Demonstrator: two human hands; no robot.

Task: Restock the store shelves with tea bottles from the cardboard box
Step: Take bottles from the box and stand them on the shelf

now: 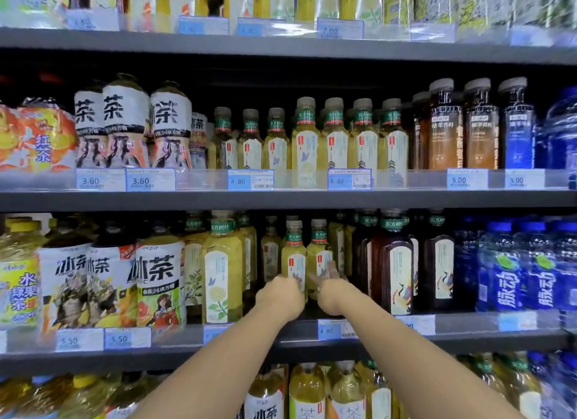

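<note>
On the middle shelf (499,340), the left hand (281,297) curls its fingers round the bottom of the left tea bottle (293,256), while the right hand (331,290) touches the right tea bottle (319,253) beside it with spread, straight fingers.

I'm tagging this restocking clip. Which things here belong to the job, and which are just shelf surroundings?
In the job: left hand gripping left tea bottle; right hand touching right tea bottle; shelf.
Just there: dark tea bottles; blue drink bottles; price tags.
</note>
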